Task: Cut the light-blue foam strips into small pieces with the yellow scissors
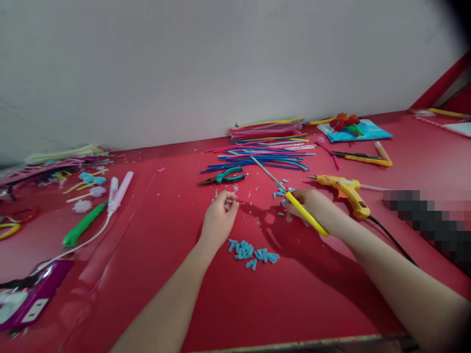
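Holding yellow-handled scissors (306, 214) in the head view, with the right grip (318, 203) closed around them, angling the metal forward and away from the body, probably for safety. Poised right by a scatter of blue snippets (279, 194), too! Over to the left grip (220, 215): curled, with thumb near fingertips, but impossible to tell whether empty or pinching a scrap. Nearest the body, a loose heap of cut blue pieces (245, 251), perhaps grouped there for separation from stray bits. Just beyond the left grip, teal-handled pliers (226, 177), seemingly parked for easy reach. Behind those, blue pipe cleaners (285, 159) and a pink-and-yellow bundle (270, 130), lying sideways, apparently sorted by colour. Off to the right, a yellow glue gun (344, 190), with nozzle facing the middle and cord trailing back, likely laid for a quick grab. On to the surface: a red counter (301, 314), littered with tiny trimmings. At far left, a purple power strip (44, 294). And behind everything, a plain pale wall (165, 73).
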Motion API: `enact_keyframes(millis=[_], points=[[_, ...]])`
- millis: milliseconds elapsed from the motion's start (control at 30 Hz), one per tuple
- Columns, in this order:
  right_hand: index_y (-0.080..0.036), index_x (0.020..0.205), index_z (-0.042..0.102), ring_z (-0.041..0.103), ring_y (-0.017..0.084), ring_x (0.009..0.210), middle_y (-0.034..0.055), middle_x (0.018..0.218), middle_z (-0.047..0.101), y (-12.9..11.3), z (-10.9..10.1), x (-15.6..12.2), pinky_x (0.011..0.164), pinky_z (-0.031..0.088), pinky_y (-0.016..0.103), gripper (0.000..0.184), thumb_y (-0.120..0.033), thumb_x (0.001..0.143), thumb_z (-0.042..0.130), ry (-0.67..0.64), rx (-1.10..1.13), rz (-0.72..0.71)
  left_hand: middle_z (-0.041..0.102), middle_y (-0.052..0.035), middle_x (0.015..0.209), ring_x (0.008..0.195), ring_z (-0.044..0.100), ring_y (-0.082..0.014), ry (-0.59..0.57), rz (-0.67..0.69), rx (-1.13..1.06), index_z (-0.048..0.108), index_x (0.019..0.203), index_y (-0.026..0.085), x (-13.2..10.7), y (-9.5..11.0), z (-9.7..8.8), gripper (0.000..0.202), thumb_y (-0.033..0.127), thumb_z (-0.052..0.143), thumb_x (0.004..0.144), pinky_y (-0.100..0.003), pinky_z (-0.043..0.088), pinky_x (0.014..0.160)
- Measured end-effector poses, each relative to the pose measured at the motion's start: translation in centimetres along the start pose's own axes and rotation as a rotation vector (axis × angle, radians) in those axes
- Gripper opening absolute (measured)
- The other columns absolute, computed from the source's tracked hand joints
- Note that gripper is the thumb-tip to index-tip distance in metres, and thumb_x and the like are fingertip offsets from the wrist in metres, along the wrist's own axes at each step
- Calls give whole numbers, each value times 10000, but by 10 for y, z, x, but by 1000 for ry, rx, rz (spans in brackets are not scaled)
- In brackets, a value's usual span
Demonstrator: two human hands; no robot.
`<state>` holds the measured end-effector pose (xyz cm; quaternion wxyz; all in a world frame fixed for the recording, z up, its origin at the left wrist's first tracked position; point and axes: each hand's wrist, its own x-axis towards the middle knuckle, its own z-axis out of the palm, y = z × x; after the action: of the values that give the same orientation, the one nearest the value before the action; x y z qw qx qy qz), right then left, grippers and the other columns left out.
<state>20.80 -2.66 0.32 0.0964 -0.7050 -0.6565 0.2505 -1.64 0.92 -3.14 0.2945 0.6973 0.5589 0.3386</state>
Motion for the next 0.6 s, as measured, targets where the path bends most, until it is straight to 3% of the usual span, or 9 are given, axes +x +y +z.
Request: enact_keyframes(millis=[100, 200, 300, 433, 600], points=[[-172, 719, 581, 472, 107, 462, 30, 629, 609, -4, 8, -2, 428, 263, 218, 212, -340, 698, 455, -90, 142, -39, 555, -1, 753, 653, 511, -109, -42, 25, 15, 519, 832, 191, -1, 3, 0, 129, 273, 468, 747, -246, 403, 639], [-165, 699, 569, 473, 119, 492, 38, 603, 586, -2, 12, 0, 446, 253, 223, 210, -353, 685, 479, 66, 77, -27, 543, -1, 735, 639, 495, -112, -132, 73, 43, 529, 820, 189, -4, 13, -3, 122, 264, 462, 751, -245, 396, 615], [-166, 717, 569, 484, 129, 511, 42, 604, 584, 2, 10, 1, 453, 250, 225, 226, -365, 702, 463, 180, 63, -25, 537, -11, 772, 677, 495, -118, -360, 221, 58, 560, 780, 191, -12, 29, -8, 91, 219, 488, 732, -248, 393, 638], [-172, 733, 583, 512, 140, 549, 51, 650, 615, -1, 7, -3, 469, 276, 220, 190, -321, 692, 474, 165, 148, -54, 514, -29, 869, 831, 487, -146, -663, 438, 54, 606, 799, 210, -28, 50, -10, 127, 222, 576, 676, -264, 380, 759], [-178, 721, 559, 524, 141, 567, 41, 652, 611, -5, 11, -5, 479, 286, 213, 169, -323, 691, 475, 170, 194, -102, 506, -54, 895, 870, 465, -171, -701, 523, 170, 607, 816, 198, -37, 53, 2, 123, 234, 540, 719, -296, 360, 801]])
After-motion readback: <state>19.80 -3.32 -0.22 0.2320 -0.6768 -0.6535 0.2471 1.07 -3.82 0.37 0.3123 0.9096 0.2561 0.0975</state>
